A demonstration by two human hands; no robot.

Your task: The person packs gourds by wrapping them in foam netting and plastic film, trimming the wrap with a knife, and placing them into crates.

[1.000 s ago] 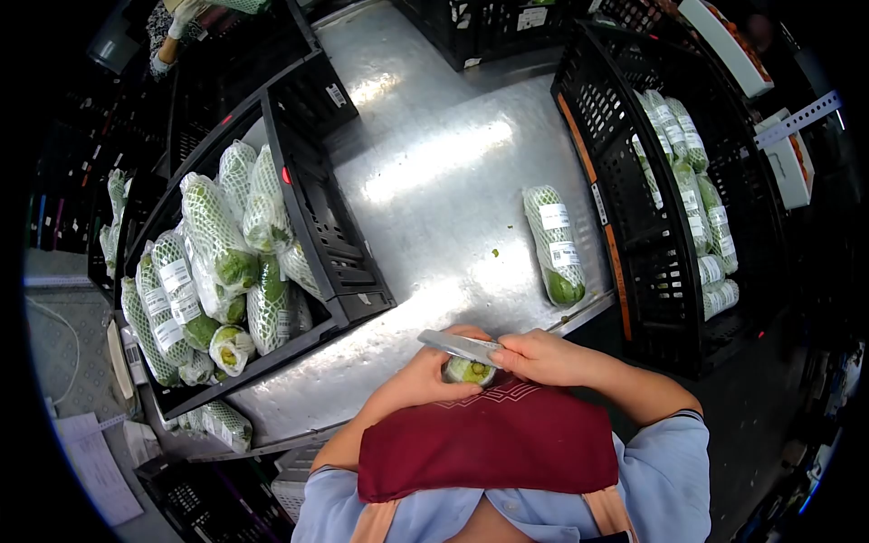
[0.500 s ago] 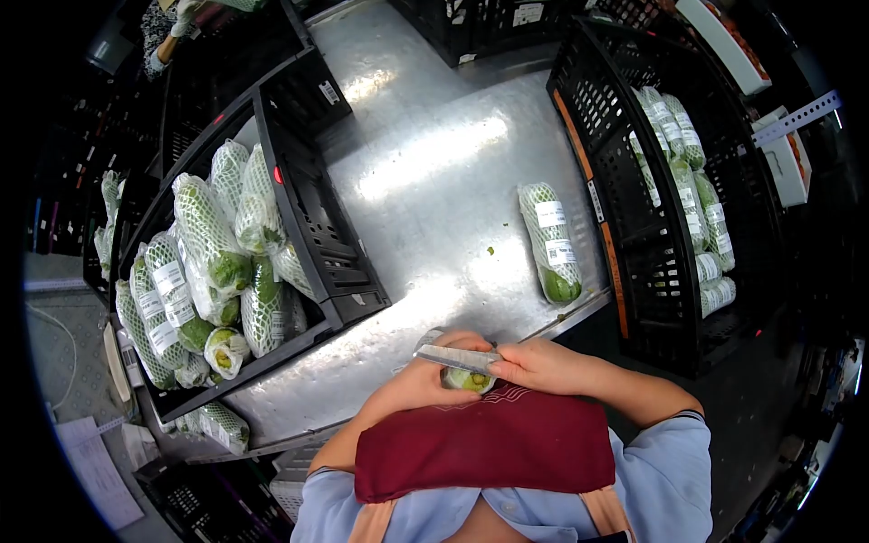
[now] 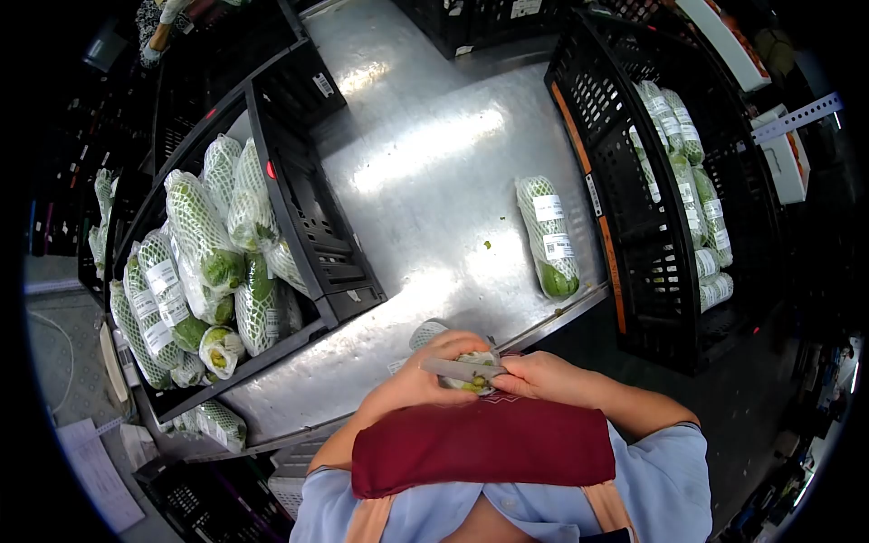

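My left hand is closed round a green gourd in white net wrap, held close to the maroon apron. The gourd's pale green end faces me, and its wrapped body extends past my fingers over the table edge. A flat-bladed knife is gripped in my right hand, its blade lying across that end. Whether the blade is cutting in, I cannot tell. Another net-wrapped gourd with white labels lies on the metal table, beyond my right hand.
A black crate at left holds several net-wrapped gourds. At right, another black crate with an orange strip holds more. The metal table carries small green scraps. A co-worker's gloved hand shows at the top left.
The knife blade has shifted slightly down and lies flatter across the gourd's end. My left hand and the gourd have tilted a little, showing more of the wrapped body. The view has shifted slightly.
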